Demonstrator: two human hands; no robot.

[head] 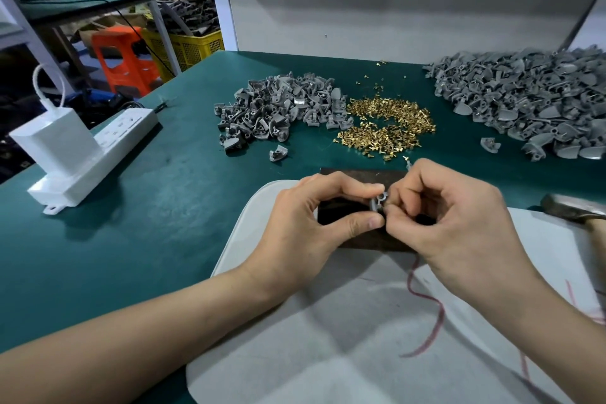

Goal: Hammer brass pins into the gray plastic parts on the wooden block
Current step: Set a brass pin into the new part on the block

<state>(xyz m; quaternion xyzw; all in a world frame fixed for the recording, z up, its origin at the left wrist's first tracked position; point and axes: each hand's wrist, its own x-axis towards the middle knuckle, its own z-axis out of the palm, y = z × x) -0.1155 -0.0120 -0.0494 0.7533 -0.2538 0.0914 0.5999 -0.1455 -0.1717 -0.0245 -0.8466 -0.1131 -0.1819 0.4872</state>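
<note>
Left hand (314,207) and right hand (459,216) both pinch one gray part (377,202) over the wooden block (347,175), likely seating a pin, which is hidden. Hammer (572,208) idle at 3 o'clock. Brass pins (390,128) heaped at 12, within reach.

Left hand (314,207) and right hand (459,216) pinch one gray plastic part (377,201) above the wooden block (357,177); brass pins (390,128) heaped beyond; hammer (577,210) at right
</note>
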